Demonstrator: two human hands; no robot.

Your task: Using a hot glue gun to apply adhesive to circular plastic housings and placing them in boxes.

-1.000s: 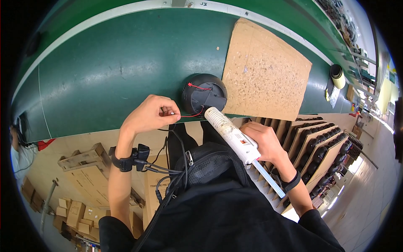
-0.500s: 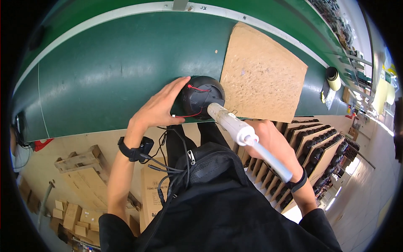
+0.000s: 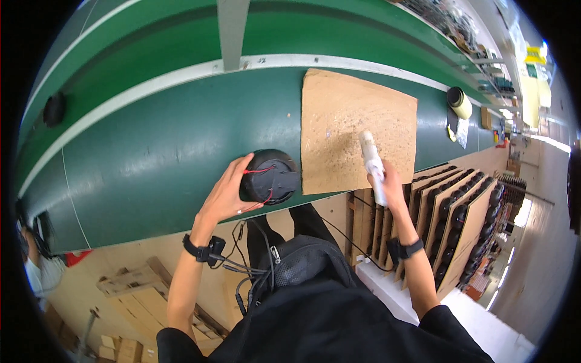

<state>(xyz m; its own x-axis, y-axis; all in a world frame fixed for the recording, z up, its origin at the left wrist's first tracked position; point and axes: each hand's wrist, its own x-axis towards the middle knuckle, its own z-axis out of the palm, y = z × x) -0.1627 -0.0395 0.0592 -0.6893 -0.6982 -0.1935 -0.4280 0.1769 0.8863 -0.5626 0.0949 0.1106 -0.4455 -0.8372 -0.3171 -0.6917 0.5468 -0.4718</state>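
My left hand [image 3: 225,192] curves around the left side of a round black housing [image 3: 273,176] near the front edge of the green table. Red wires [image 3: 259,171] with small connectors lie across the housing's upper face, close to my fingers and thumb. My right hand [image 3: 391,183] grips a white hot glue gun [image 3: 370,155], with a translucent glue stick [image 3: 380,192] jutting from its rear. The gun is held over a brown cardboard sheet [image 3: 339,121] spotted with dried marks, apart from the housing. Whether its nozzle touches the sheet, I cannot tell.
A metal rail [image 3: 175,72] and post [image 3: 232,30] border the table's [image 3: 151,145] far side. At the right lies a yellowish roll [image 3: 460,103]. Beside my right forearm stand racked boards [image 3: 448,230] holding round black parts. A pallet [image 3: 136,281] is below left.
My right hand has drawn the glue gun away from the housing, rightward to over the cardboard. My left hand stays on the housing. The whole view has shifted.
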